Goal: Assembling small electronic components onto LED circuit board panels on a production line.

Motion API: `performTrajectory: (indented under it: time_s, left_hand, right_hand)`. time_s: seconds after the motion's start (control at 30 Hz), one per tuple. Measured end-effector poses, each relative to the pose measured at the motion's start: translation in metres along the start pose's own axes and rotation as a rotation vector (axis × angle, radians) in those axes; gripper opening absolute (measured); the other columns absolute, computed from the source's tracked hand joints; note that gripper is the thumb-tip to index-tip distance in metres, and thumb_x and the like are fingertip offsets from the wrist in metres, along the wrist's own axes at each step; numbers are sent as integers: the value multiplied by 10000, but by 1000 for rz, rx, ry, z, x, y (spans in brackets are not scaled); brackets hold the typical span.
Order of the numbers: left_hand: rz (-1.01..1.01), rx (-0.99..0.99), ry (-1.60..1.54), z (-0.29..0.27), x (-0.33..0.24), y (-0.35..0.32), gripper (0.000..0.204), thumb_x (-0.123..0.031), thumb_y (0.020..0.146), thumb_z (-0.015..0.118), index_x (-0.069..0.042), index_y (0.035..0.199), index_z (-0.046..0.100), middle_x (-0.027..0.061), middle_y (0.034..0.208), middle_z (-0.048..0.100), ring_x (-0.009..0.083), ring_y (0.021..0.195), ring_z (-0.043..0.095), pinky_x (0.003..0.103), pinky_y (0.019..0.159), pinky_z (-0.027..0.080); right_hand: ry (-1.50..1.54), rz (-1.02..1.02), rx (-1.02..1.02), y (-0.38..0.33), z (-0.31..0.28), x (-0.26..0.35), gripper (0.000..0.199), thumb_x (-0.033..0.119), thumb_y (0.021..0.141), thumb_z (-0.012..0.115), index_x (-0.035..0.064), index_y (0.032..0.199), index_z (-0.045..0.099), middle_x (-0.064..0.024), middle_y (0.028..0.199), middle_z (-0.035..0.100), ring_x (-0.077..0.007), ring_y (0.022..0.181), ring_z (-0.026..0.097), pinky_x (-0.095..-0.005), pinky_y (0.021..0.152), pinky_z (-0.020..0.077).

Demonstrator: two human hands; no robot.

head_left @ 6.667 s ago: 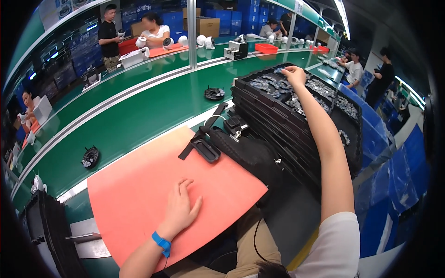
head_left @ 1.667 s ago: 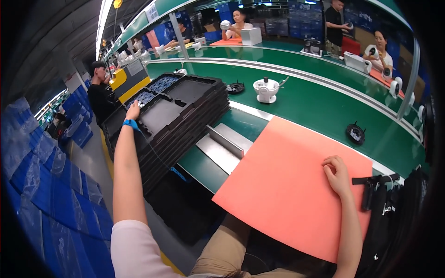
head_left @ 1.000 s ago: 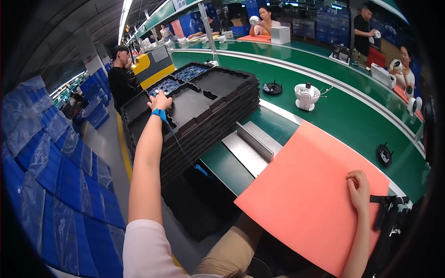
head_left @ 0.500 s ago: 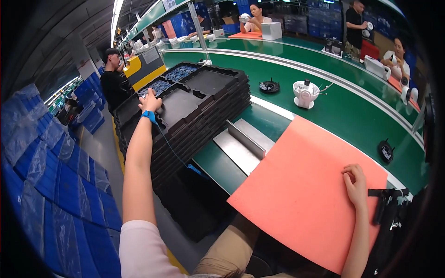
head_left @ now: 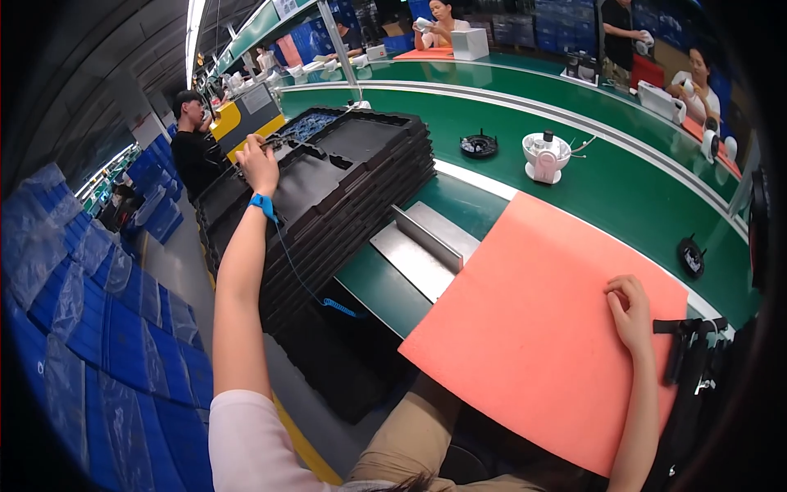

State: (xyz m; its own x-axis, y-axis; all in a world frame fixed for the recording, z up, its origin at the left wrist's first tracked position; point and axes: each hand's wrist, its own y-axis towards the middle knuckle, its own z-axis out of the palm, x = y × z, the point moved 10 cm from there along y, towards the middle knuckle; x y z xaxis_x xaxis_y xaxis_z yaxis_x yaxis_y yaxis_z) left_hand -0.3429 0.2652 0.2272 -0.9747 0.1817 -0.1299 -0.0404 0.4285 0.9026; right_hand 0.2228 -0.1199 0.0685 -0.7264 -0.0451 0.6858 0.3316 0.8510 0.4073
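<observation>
Over the near left part of a stack of black plastic trays (head_left: 340, 180), my left hand (head_left: 259, 164) is raised with its fingers pinched together. What they hold, if anything, is too small to make out. A blue band with a coiled blue cord is round that wrist. Small blue parts (head_left: 307, 127) fill a far compartment of the top tray. On the coral-red mat (head_left: 525, 328) rests my right hand (head_left: 630, 316), its fingers loosely bent, apart from the thumb, and nothing in them.
A white round-bodied device (head_left: 545, 156) and a black round part (head_left: 478, 145) stand on the green conveyor belt. Another black part (head_left: 691, 257) lies farther right. A metal bracket (head_left: 426, 246) sits between trays and mat. Blue crates (head_left: 106, 328) line the left. Several people work beyond.
My left hand has lifted off the small blue parts and drawn its fingers together. My right hand stays on the mat. The view has shifted slightly.
</observation>
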Motion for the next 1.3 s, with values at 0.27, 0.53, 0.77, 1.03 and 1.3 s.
performTrajectory:
  time_s: [0.27, 0.53, 0.77, 1.03, 1.3]
  left_hand:
    - [148, -206, -306, -50, -72, 9, 147, -130, 784, 680, -62, 895, 612, 79, 865, 623, 275, 823, 527, 371, 763, 418]
    - [-39, -310, -751, -135, -130, 5, 213, -144, 763, 752, -31, 905, 641, 0, 772, 599, 37, 577, 445, 231, 480, 328]
    - [-636, 629, -1867, -117, -253, -85, 129, -130, 877, 623, -101, 974, 544, -5, 843, 581, -19, 590, 448, 138, 413, 236]
    - [-952, 1408, -1884, -89, -370, -235, 235, -123, 887, 595, -78, 1069, 453, 19, 915, 570, 40, 675, 532, 151, 402, 275]
    - [-485, 1141, -1469, -31, -298, -165, 243, -107, 855, 577, -73, 1094, 602, 15, 966, 586, 68, 781, 530, 220, 641, 421]
  right_hand:
    - [-8, -7, -31, 0, -4, -3, 43, -18, 775, 543, -21, 813, 563, -117, 904, 565, -258, 912, 553, -322, 810, 447]
    - [-16, -70, -45, -2, -4, -4, 41, 5, 777, 557, -9, 813, 572, -113, 900, 581, -265, 894, 562, -336, 794, 453]
    - [389, 188, 52, -8, 7, -28, 285, 269, 923, 494, 24, 1014, 608, -76, 1025, 618, -194, 973, 570, -309, 848, 436]
    - [1196, 469, 432, -28, 59, -11, 581, 499, 922, 408, 35, 1267, 464, -142, 1164, 580, -244, 1050, 574, -416, 913, 439]
    - [1044, 623, 134, -25, 35, -51, 178, 240, 937, 484, 77, 881, 528, -13, 649, 555, -69, 473, 530, -195, 404, 432]
